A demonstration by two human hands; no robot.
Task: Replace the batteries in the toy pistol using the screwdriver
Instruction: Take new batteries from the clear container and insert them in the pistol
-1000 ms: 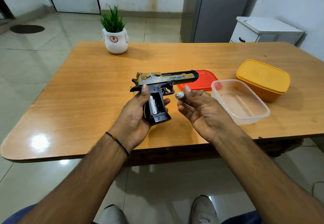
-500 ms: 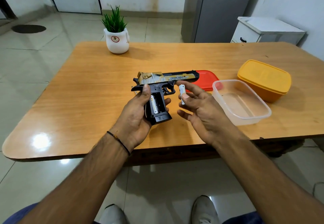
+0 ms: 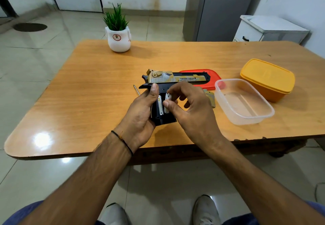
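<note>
Toy pistol [image 3: 177, 78]: held low over the bench [image 3: 88, 92], slightly toward 6 o'clock of its centre, with its side facing up and the grip bay open. Whether it touches the bench cannot be told.
Long axis: the slide runs from 9 to 3 o'clock. The muzzle points to 3 o'clock, over the red lid [image 3: 198, 71]. The butt points to 6 o'clock, toward the person.
Left hand [image 3: 140, 117]: fingers [image 3: 154, 88] clamped round the grip from its 9 o'clock side, with the thumb on the frame.
Right hand [image 3: 191, 108]: thumb and forefinger clamped on the second battery [image 3: 167, 101]. The other fingers are loosely curled.
Seated battery [image 3: 160, 106]: lies lengthwise in the 9 o'clock slot of the bay.
Second battery: at the 3 o'clock slot, beside the first. It is judged not yet pressed home.
Screwdriver [image 3: 136, 90]: on the bench at 9 o'clock of the pistol. Only its tip shows past the left hand.
Risk, polarity: a cell inserted end-for-end would leave the toy dead. Check the plus marks before pressing.
Risk, slip: a loose pinch could drop the cell, which may roll off the 6 o'clock edge.
Risk, contacts: pushing the cell in crooked could bend a spring.
Risk, grip: a slackened left hand would let the pistol twist under the push.
</note>
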